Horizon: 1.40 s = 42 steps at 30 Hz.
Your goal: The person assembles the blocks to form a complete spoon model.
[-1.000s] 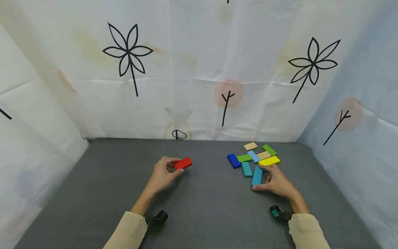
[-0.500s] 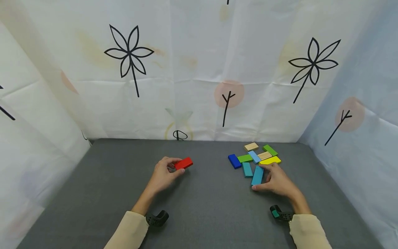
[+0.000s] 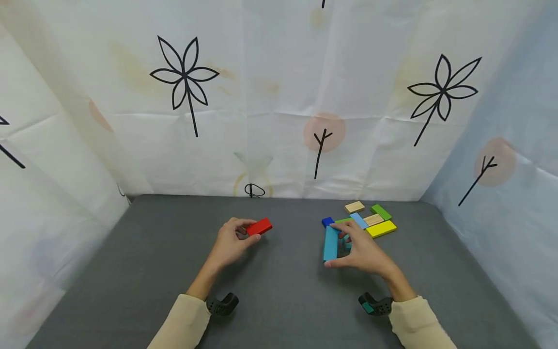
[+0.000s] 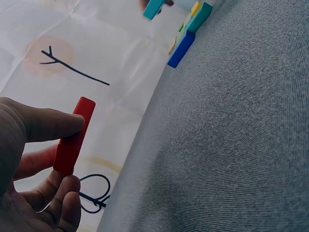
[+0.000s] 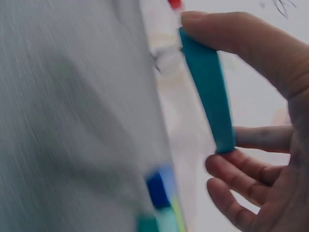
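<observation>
My left hand [image 3: 231, 244] pinches a red wooden block [image 3: 259, 227] between thumb and fingers; in the left wrist view the red block [image 4: 75, 136] shows above the grey cloth. On the other side, my right hand [image 3: 363, 249] grips a light blue block [image 3: 331, 244] by its two ends, thumb at the near end. The right wrist view has this block [image 5: 210, 92] raised off the table, its fingers at the far end. Behind the right hand lie a dark blue block [image 3: 327, 221] and a teal block [image 3: 347, 242], both partly hidden.
A loose group of flat blocks lies at the back right: a yellow block [image 3: 381, 229], a green block [image 3: 381, 212], a pale blue block [image 3: 359, 220] and plain wood blocks, one [image 3: 354, 207] farthest back. The grey table [image 3: 279, 300] meets a patterned white curtain [image 3: 261, 97].
My right hand has lifted the light blue block from beside the group and carried it left, over the teal and dark blue blocks. The left hand keeps its hold on the red block, nearly still.
</observation>
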Available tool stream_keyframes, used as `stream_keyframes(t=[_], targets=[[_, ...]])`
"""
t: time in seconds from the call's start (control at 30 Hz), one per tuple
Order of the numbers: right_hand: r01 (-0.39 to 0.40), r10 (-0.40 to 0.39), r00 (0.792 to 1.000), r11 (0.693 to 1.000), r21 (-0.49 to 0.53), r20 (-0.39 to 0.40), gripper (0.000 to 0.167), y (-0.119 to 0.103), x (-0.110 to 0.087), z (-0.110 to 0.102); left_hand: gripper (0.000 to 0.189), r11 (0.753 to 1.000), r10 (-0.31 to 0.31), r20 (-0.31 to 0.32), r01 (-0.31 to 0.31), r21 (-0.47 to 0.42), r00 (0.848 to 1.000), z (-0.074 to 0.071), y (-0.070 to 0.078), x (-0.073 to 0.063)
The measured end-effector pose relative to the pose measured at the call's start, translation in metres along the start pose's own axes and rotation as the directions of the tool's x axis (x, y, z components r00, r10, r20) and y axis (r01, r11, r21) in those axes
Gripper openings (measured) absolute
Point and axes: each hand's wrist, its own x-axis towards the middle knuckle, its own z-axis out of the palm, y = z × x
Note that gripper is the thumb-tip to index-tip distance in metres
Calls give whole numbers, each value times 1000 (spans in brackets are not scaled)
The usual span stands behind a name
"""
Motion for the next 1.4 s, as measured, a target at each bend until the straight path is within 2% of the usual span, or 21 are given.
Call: stream_keyframes(t=[0.2,0.37,0.5,0.73,1.13,1.4], targets=[[91,-101,993,981,170,54,94,-22,19,48,36,1000,-3,6,3,3,1000,0,-2,0],[89,-116,987,969,232,108,95,-31,31,85,36,1000,-11,5,11,11,1000,0,-5,0],[84,-117,986,964,252,119,95,-32,34,102,37,1000,-4,-3,4,12,1000,2,-5,0],[76,-103,987,975,207,120,95,-30,31,110,36,1000,-6,5,6,16,1000,8,-8,-1],[95,-103,994,983,157,47,94,-28,33,113,33,1000,2,12,-2,31,1000,17,-15,3],[100,-108,993,983,156,41,93,-26,36,117,34,998,-32,4,32,53,999,18,-22,4]])
